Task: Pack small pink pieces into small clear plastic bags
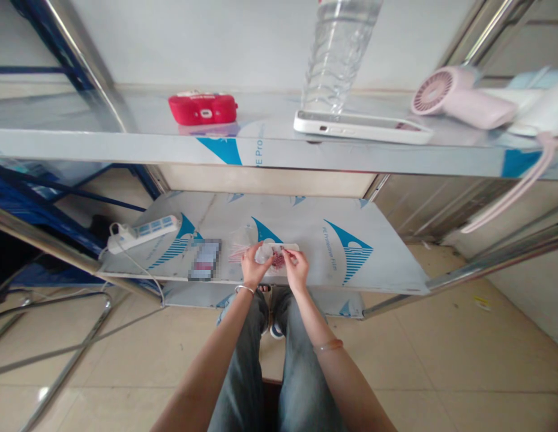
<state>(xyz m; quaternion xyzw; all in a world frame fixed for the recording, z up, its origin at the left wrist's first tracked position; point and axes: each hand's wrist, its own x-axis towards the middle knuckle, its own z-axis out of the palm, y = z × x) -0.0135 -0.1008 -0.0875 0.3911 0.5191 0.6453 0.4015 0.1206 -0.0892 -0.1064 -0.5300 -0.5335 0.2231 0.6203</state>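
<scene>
- Plastic, whitish and see-through, shows as a small piece [262, 254] at the fingers of the left hand [252, 270], which is partly closed around it.
- Dark red small pieces [278, 260] lie between the two hands, over the front part of the lower shelf [306, 216]; their exact nature is too small to tell.
- The right hand [297, 271] has thumb and fingertips pinched together right beside them; whether it grips one, I cannot tell.
- Handling looks under way, not finished: both hands are at the red pieces, and nothing there reads as set down complete.
- How many pieces are done or left cannot be made out.
- Just beyond the fingers lies a white flat item [291, 246]; left of the left hand, a clear bag with pinkish strips [237, 252], its contents looking unused.
</scene>
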